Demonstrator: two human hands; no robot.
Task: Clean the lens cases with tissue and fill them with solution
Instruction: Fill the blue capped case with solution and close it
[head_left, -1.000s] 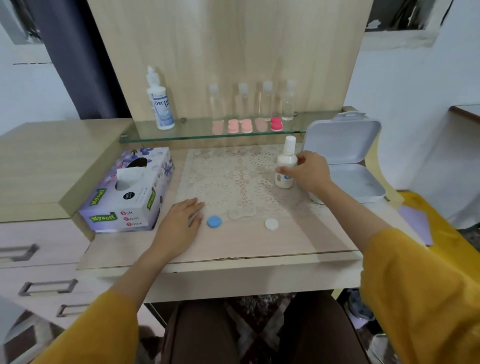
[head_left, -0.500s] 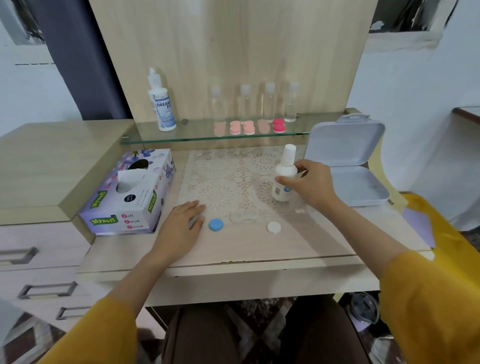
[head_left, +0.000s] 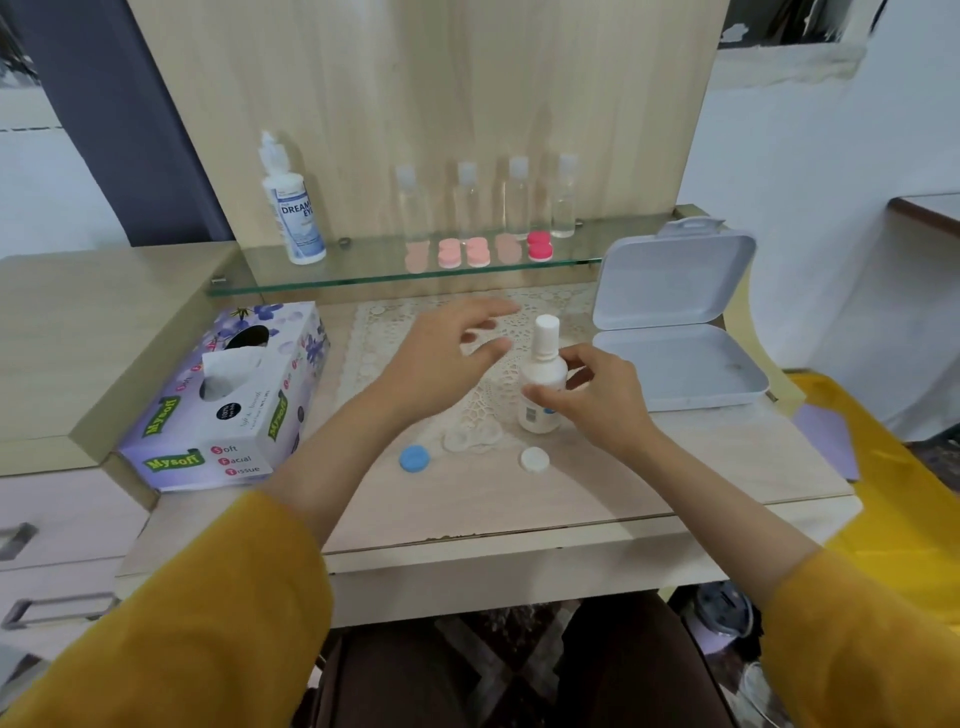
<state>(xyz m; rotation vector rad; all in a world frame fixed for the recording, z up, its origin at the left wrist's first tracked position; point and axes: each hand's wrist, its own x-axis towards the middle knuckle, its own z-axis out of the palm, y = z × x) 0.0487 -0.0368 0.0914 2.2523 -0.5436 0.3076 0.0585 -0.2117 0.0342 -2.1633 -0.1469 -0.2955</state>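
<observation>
Probably light and slippery, the small solution bottle (head_left: 540, 387) sat just behind the clear lens case (head_left: 470, 440), its body gripped by the right hand (head_left: 597, 402) while the left hand (head_left: 441, 358) hovered open beside its cap (head_left: 546, 328).

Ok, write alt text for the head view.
Right hand grips a white bottle upright; the open left hand hovers by its top. A clear lens case, blue cap and white cap lie in front, tissue box at left.
</observation>
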